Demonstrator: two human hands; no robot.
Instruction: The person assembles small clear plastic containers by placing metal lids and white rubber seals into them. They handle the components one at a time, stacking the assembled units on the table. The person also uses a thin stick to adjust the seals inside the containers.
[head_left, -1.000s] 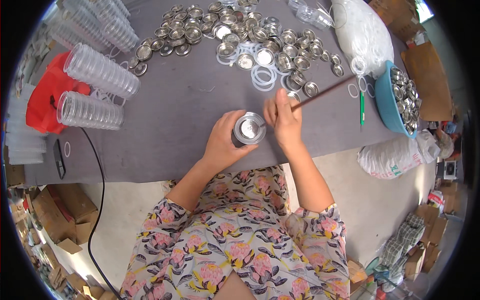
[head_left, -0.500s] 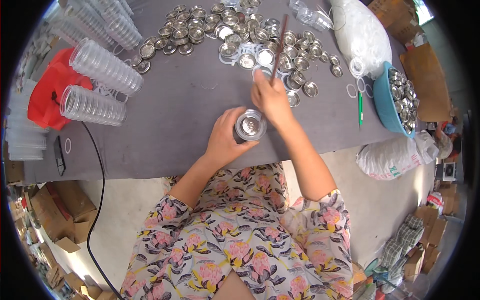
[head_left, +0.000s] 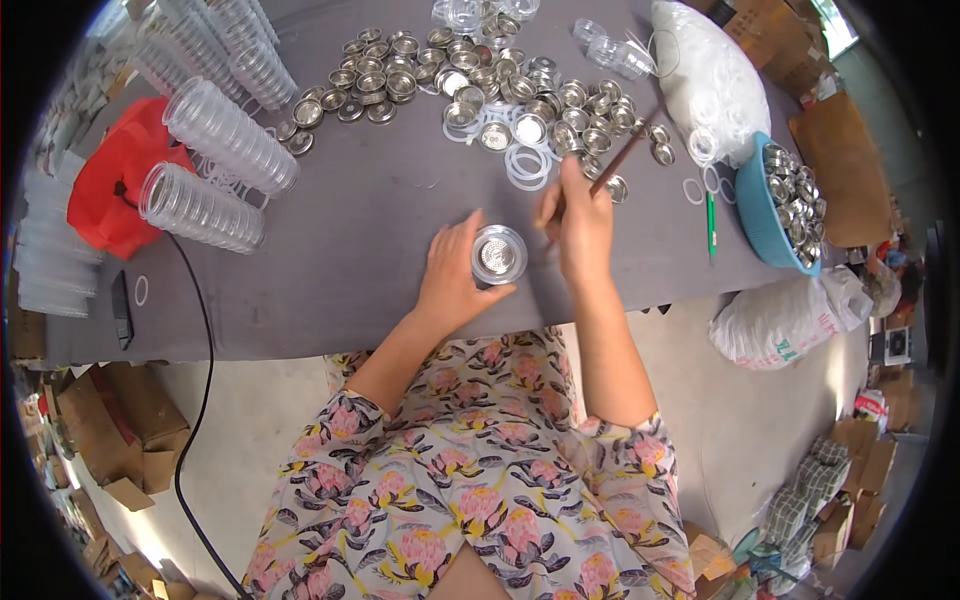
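My left hand (head_left: 447, 270) curls round the side of a clear round plastic container (head_left: 499, 256) near the table's front edge. A shiny metal disc with a dotted surface (head_left: 497, 254) shows at its middle. Just right of it and apart from it, my right hand (head_left: 583, 225) grips a thin reddish-brown stick (head_left: 630, 150), which slants up to the right. The right hand's lower fingers are slightly blurred. Beyond the hands lie white rings (head_left: 527, 166) and a heap of shallow round metal cups (head_left: 390, 75).
Stacked clear containers (head_left: 230, 135) and a red plastic bag (head_left: 118, 180) stand at the left, near a black cable (head_left: 207, 340). At the right are a blue basket of metal cups (head_left: 762, 205), a green pen (head_left: 711, 225) and a white plastic bag (head_left: 708, 80).
My right hand has moved right, away from the container, and the stick now leans further right. White rings it partly covered now show. My left hand keeps its hold on the container.
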